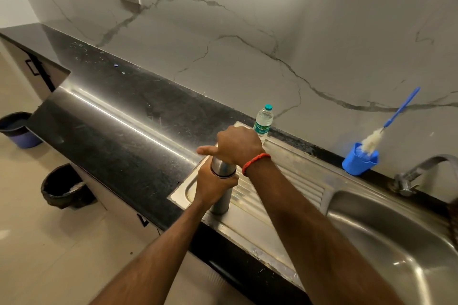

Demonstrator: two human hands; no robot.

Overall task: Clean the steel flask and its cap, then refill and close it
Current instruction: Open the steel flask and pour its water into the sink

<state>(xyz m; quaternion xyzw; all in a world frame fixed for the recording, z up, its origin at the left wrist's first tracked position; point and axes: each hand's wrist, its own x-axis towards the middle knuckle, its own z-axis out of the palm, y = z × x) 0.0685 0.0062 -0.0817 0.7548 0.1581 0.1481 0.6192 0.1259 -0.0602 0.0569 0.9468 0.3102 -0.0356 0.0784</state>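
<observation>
The left forearm (158,250) and the right forearm (309,218) are bare as far as the picture shows them. Around the right wrist, just behind the right hand (236,147), sits a thin red bracelet (255,162) that looks like braided thread.

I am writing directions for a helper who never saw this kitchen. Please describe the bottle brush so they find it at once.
Start at the steel sink basin on the right and the chrome tap behind it. Left of the tap, a blue plastic cup stands on the black counter. The white-bristled brush stands in it, the only thing with a long blue handle slanting upward.
</observation>
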